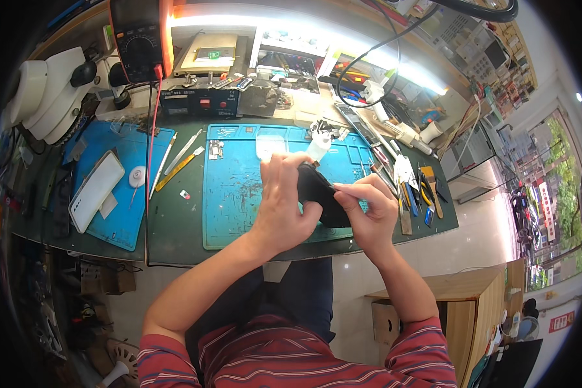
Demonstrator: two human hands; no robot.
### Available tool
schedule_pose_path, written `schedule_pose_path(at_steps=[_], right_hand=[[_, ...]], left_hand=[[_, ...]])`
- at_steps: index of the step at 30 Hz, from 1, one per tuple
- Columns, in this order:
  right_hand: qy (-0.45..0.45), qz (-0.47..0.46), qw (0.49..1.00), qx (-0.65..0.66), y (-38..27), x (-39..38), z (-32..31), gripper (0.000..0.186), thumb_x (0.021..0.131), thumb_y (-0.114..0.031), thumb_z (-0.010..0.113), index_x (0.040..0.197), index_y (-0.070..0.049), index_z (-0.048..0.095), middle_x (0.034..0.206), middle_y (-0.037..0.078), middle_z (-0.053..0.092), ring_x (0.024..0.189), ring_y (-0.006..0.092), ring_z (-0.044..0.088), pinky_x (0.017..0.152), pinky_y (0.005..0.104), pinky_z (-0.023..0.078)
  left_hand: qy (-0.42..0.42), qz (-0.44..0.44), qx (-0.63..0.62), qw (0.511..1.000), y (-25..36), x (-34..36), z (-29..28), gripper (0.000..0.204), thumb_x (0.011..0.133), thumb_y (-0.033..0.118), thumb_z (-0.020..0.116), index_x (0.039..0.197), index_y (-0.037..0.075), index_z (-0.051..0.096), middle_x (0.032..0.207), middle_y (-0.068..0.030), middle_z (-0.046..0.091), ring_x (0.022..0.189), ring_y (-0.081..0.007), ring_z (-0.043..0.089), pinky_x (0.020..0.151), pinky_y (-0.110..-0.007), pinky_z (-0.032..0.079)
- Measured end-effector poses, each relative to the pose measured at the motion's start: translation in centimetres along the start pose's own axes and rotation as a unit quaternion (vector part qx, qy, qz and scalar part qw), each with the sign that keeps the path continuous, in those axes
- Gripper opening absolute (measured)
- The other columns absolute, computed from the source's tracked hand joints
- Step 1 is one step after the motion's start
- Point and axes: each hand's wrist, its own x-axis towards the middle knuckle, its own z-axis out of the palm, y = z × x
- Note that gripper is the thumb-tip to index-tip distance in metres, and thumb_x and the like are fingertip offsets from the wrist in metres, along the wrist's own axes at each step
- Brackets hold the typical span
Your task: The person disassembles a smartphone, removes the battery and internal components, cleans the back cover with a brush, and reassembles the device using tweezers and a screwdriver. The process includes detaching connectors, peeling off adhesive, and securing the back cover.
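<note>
Blue work mat (233, 194) under 2 hands (284, 210) gripping black phone (323, 194).

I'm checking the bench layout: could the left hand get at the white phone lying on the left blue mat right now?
Probably not at once: the left hand grips the black device together with the right hand. The white phone lies unobstructed.

Between the fingers (290, 169) sits a matt black phone (323, 197), smooth plastic-looking. Under them, the blue mat (233, 194) looks rubbery and scuffed; the bench (174, 220) is dull dark green.
</note>
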Motion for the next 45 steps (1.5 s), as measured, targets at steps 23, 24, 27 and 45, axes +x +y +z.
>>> schedule_pose_path(at_steps=[23,24,27,45], right_hand=[[0.009,-0.033,0.999,-0.031,-2.5,2.2,0.9,0.019,0.084,0.002,0.086,0.101,-0.006,0.081,0.077,0.004,0.062,0.065,0.0127,0.060,0.057,0.0268,0.047],[0.007,-0.033,0.999,-0.030,-2.5,2.2,0.8,0.019,0.084,0.001,0.085,0.101,-0.007,0.081,0.077,0.004,0.062,0.065,0.0127,0.060,0.057,0.0269,0.047],[0.002,-0.034,0.999,-0.035,-2.5,2.3,0.7,0.019,0.085,0.001,0.085,0.102,-0.008,0.081,0.078,0.004,0.063,0.065,0.0130,0.060,0.056,0.0271,0.047],[-0.057,0.034,0.990,-0.120,-3.2,-2.4,-2.3,0.020,0.089,0.000,0.077,0.107,-0.005,0.072,0.089,0.008,0.067,0.081,0.0302,0.066,0.069,0.0412,0.053]], left_hand=[[0.002,0.018,0.005,1.000,0.1,-0.5,0.5,0.071,0.068,-0.004,0.063,0.138,0.002,0.048,0.121,-0.0217,0.049,0.110,-0.0427,0.044,0.099,-0.050,0.040],[0.006,0.019,0.002,1.000,0.1,-0.4,0.7,0.072,0.068,-0.004,0.063,0.138,0.002,0.048,0.121,-0.0217,0.049,0.110,-0.0427,0.044,0.099,-0.050,0.040],[0.008,0.020,-0.003,1.000,0.2,-0.5,0.7,0.072,0.068,-0.004,0.063,0.138,0.002,0.047,0.121,-0.0215,0.049,0.110,-0.0428,0.044,0.099,-0.050,0.040],[-0.030,-0.111,0.008,0.993,0.0,-0.3,0.5,0.071,0.098,0.037,0.077,0.154,0.011,0.041,0.129,-0.0171,0.045,0.120,-0.0297,0.046,0.108,-0.045,0.038]])
